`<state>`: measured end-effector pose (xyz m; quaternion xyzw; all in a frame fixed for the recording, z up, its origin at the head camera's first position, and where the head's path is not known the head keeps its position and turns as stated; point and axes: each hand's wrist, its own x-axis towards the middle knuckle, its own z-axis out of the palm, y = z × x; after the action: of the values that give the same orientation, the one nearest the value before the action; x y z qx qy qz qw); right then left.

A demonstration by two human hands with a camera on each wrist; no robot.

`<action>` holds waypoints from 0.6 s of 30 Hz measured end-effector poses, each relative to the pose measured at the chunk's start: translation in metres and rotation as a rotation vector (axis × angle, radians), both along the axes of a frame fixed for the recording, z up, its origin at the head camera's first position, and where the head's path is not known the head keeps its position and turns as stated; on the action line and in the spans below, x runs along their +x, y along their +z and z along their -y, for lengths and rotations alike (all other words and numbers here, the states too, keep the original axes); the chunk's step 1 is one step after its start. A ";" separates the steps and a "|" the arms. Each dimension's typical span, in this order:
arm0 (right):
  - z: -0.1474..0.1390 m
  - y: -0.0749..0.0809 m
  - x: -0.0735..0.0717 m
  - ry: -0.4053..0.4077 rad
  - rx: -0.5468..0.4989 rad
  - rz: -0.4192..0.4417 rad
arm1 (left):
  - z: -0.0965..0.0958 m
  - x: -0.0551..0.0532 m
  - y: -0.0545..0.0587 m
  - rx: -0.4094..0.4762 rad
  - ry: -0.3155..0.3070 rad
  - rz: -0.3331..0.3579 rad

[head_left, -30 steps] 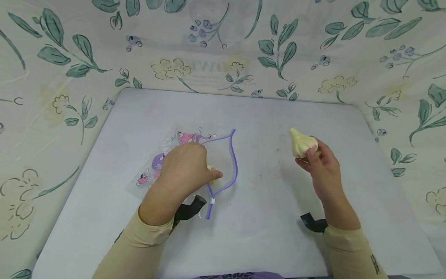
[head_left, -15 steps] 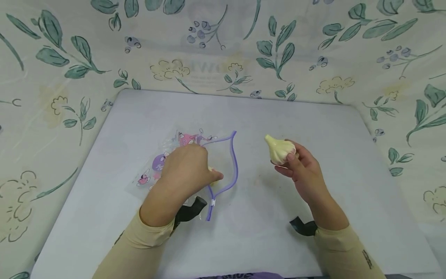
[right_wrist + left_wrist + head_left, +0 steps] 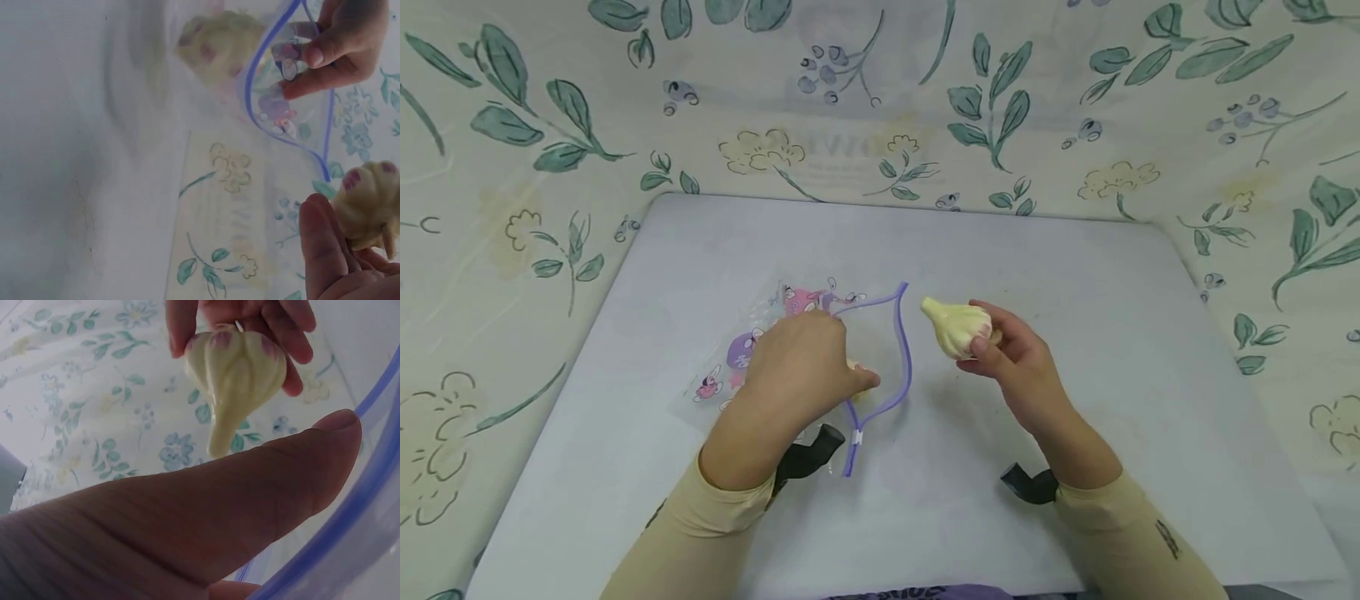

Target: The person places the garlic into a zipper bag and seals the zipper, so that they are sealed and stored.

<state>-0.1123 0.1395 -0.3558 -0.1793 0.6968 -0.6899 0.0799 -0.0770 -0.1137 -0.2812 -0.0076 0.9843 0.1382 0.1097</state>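
My right hand (image 3: pixel 1018 367) holds a cream garlic bulb (image 3: pixel 958 330) with pinkish patches by its base, its stem pointing left toward the bag. It hangs just right of the mouth of a clear zip bag (image 3: pixel 741 350) printed with cartoon figures. My left hand (image 3: pixel 797 358) grips the bag at its mouth, thumb stretched toward the opening. The purple zip strip (image 3: pixel 906 358) bows apart, so the bag gapes to the right. Another garlic bulb (image 3: pixel 219 47) shows through the plastic in the right wrist view; my left hand mostly covers it in the head view.
The bag lies on a white table (image 3: pixel 1112 333). Behind it hangs a cloth (image 3: pixel 850 100) with leaves and flowers. A white slider (image 3: pixel 857 437) sits near the front end of the zip. Black straps (image 3: pixel 1030 485) stick out by both wrists.
My right hand has carried the garlic bulb leftward and slightly down, from well right of the bag to close beside its mouth. My left hand and the bag have stayed put.
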 end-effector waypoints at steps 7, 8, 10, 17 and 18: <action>0.014 0.000 0.004 -0.030 0.097 -0.058 | -0.003 0.000 -0.001 0.002 -0.003 0.009; 0.016 0.000 0.005 -0.028 0.100 -0.055 | -0.003 0.000 -0.001 0.003 -0.004 0.009; 0.020 -0.001 0.007 -0.015 0.115 -0.071 | -0.004 0.000 -0.001 0.009 -0.004 0.012; 0.030 -0.003 0.012 0.049 0.190 -0.221 | -0.004 0.001 -0.003 0.000 -0.025 -0.039; 0.030 -0.003 0.013 0.054 0.192 -0.232 | -0.005 0.001 -0.003 -0.004 -0.030 -0.040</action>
<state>-0.0993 0.1091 -0.3588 -0.2681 0.7590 -0.5923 0.0342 -0.0764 -0.1089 -0.2841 0.0095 0.9866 0.1346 0.0918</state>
